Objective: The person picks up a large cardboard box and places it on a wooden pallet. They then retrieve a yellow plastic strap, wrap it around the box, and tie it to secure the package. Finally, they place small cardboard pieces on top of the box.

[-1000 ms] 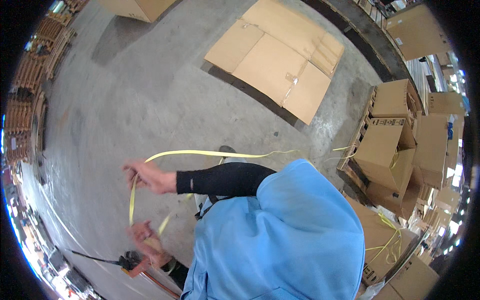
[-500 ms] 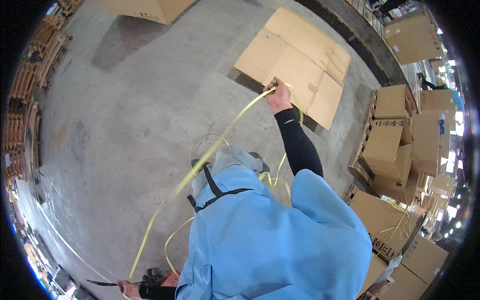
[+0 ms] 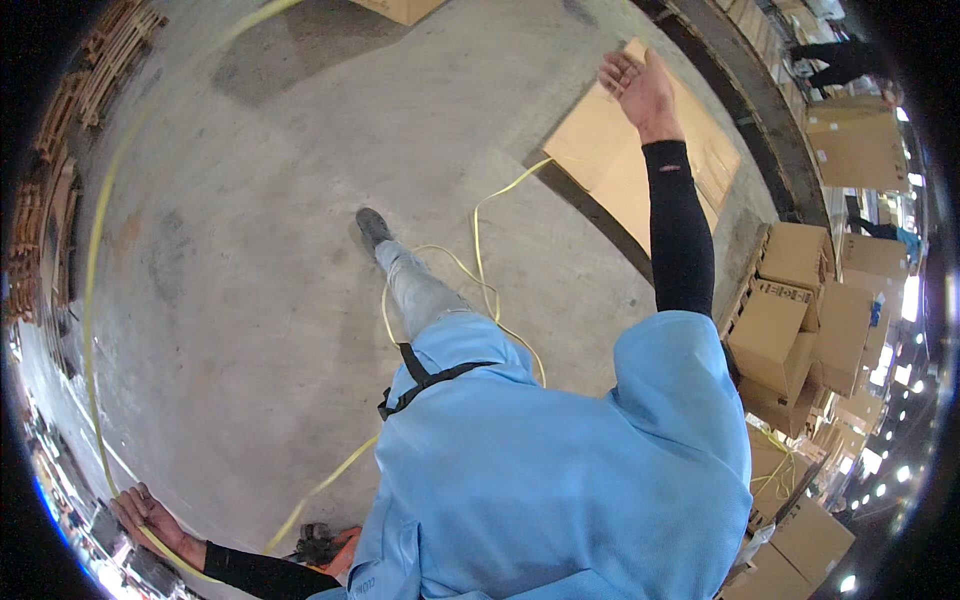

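Left hand down at the lower left edge, fingers wrapped on the long yellow plastic strapping band, which arcs up the left side of the view and off toward the top. Right hand flung out high and to the right, fingers spread and released, nothing in them, hovering above the flat brown cardboard sheet lying on the grey concrete floor.

More of that same yellow band, apparently, lying in loose loops on the floor just by the leg in grey trousers with the dark shoe, one end snaking under the edge of the cardboard sheet. Can't tell if it's one continuous piece.

Biggest risk by the look of it: tripping. Loops right at the foot, mid-stride, easy to snag a shoe. Also springy stuff under tension, so a slipped grip on the left could whip it back toward face or arm. Bare hands too, so a fast pull through clenched fingers could mean a nasty edge cut. Orange-and-black tool near the hip could catch a loop as well. Stacked brown cardboard boxes close on the right, another snag point if the band swings that way.
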A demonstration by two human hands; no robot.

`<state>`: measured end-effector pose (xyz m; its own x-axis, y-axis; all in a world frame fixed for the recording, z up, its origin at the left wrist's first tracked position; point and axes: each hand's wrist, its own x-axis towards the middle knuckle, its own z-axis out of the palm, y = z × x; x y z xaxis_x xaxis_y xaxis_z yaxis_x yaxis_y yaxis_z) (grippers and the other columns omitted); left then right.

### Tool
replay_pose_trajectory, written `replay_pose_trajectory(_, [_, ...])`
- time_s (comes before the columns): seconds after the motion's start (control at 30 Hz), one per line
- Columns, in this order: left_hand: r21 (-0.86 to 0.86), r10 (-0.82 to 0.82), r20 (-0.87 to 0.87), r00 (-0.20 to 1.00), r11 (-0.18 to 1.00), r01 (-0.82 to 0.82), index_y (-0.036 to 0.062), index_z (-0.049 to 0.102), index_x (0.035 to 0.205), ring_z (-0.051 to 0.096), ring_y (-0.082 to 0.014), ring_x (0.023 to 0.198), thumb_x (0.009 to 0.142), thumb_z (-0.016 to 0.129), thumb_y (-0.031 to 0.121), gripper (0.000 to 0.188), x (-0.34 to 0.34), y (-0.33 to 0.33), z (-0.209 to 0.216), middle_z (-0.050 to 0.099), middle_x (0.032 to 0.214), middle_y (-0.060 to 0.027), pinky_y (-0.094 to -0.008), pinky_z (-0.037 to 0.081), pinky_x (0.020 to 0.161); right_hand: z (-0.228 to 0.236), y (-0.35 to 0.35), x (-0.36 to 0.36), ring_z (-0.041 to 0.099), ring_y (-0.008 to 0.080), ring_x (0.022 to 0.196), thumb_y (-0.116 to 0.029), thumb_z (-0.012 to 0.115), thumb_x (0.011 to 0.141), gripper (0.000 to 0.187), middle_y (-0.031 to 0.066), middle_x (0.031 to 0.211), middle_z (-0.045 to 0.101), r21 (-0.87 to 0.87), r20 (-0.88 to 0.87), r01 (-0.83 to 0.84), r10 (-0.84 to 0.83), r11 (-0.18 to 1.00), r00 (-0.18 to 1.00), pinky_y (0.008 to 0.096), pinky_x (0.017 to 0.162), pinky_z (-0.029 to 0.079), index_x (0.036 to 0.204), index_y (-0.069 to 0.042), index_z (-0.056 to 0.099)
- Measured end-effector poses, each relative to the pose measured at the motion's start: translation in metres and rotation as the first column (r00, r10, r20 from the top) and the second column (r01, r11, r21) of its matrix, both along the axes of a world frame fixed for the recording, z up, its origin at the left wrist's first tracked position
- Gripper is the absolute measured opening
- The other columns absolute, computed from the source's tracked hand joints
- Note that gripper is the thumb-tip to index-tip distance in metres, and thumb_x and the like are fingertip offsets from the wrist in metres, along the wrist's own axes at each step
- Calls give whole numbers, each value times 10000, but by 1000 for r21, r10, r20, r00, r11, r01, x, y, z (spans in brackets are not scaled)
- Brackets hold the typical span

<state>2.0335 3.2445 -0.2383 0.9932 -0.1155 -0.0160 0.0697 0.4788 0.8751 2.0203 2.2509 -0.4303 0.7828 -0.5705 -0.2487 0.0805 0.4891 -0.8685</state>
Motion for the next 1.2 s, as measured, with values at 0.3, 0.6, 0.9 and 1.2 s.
replay_pose_trajectory(0.3, [955, 98, 288, 953, -99, -279, -80, 500, 1124, 590, -187, 886, 1010, 515, 75, 193, 229, -87, 24, 624, 967, -152, -309, 511, 852, -73, 135, 229, 620, 300, 1063, -296, 532, 1014, 546, 209, 1277, 583, 57, -106, -212, 217, 976, 970, 427, 916, 516, 1429, 18, 369])
replay_pose_trajectory(0.6, [584, -416, -471, 778, 514, 628, 82, 605, 984, 473, -110, 499, 926, 593, 128, 75, 458, -289, -41, 552, 651, -41, -380, 514, 717, 19, 393, 441, 431, 343, 1355, -446, 769, 806, 828, 207, 1459, 457, -745, -3, -583, 872, 325, 490, 459, 1107, 376, 1465, -85, 423])
replay_pose_trajectory(0.9, [34, -553, -105, 826, 829, 559, 193, 649, 1257, 518, -131, 569, 939, 564, 80, 348, 686, -276, -98, 524, 614, -19, -397, 536, 633, 49, 425, 638, 513, 347, 1261, -274, 778, 820, 759, 218, 1387, 513, -822, -83, -436, 682, 365, 727, 446, 1066, 400, 1445, -25, 426])
replay_pose_trajectory(1.2, [-166, -662, 9, 750, 738, 654, 223, 634, 1294, 438, -116, 462, 985, 535, 126, 339, 917, -323, -87, 449, 522, 31, -441, 550, 715, 92, 412, 876, 651, 236, 958, -264, 735, 886, 530, 150, 1087, 687, -658, -91, -673, 852, 337, 516, 375, 843, 508, 1337, -37, 574])
